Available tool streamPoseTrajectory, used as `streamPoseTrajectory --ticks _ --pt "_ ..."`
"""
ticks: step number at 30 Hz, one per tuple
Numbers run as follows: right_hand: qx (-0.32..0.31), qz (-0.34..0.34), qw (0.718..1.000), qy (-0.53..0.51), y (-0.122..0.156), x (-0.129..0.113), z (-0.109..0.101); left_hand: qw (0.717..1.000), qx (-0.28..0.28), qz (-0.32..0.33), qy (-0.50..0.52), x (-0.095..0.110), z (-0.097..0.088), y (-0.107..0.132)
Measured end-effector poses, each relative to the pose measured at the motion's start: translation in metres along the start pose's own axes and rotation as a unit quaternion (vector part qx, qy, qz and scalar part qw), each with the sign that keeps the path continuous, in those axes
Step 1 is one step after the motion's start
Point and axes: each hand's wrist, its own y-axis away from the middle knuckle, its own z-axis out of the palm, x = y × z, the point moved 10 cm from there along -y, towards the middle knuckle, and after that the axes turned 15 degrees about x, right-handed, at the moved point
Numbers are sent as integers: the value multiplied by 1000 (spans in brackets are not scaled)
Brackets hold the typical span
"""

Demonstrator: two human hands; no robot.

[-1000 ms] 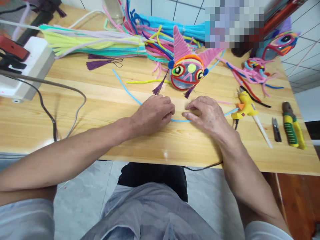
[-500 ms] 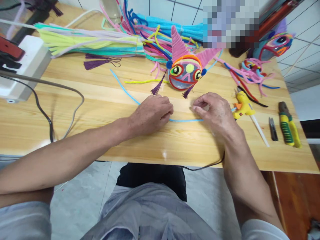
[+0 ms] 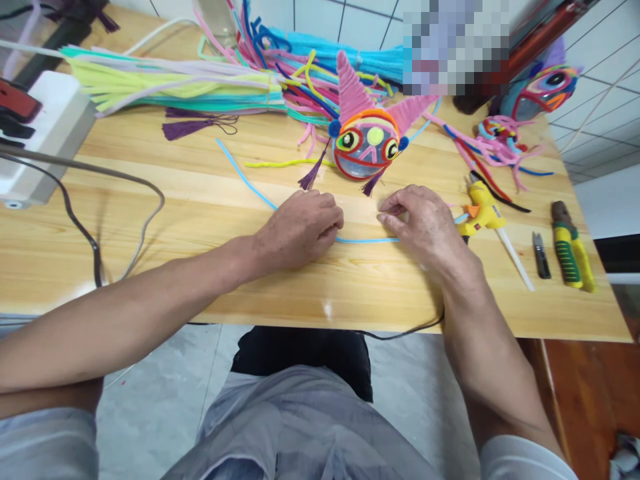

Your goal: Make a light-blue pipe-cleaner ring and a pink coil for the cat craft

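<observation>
A thin light-blue pipe cleaner [image 3: 367, 240] lies across the wooden table. My left hand [image 3: 300, 227] is closed over it, and the blue stem comes out on both sides of the fist. Just right of it, my right hand [image 3: 423, 223] rests over the stem's other stretch. Its thumb and forefinger are drawn together in a pinch; whatever is between them is too small to tell. Beyond both hands stands a clear mask-like figure [image 3: 367, 150] with pink wrapped horns, round yellow eyes and purple tassels.
A yellow glue gun [image 3: 483, 207], small black snips [image 3: 541, 257] and green-yellow pliers [image 3: 570, 247] lie to the right. Bundled pipe cleaners [image 3: 175, 83] fill the back left. A white power strip [image 3: 55, 140] with cables occupies the left side. A yellow pipe cleaner [image 3: 285, 163] lies behind my left hand.
The camera view has shifted slightly to the right. Both hands keep nearly the same pose and place over the blue pipe cleaner.
</observation>
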Motion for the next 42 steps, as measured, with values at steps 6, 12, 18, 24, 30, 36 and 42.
streamPoseTrajectory --ticks 6,12,18,24,30,36,42 --pt "4 10 1000 -15 0 3 -3 1000 -3 -3 -1 0 0 -1" --pt "21 3 998 -67 1 -1 -5 1000 -3 -4 7 -1 1 0" --pt "5 -50 996 -71 4 -16 7 1000 1 0 10 -1 1 1" --pt "-2 -61 998 -21 4 -14 3 1000 -4 -2 5 -1 2 1" --pt "13 -56 998 -31 4 -17 2 1000 -8 -6 5 -1 2 2" --pt "-5 -74 997 -11 4 -22 7 1000 -4 -4 5 -1 2 2" --pt "7 -48 999 3 5 -8 -3 1000 -6 1 11 -1 3 2"
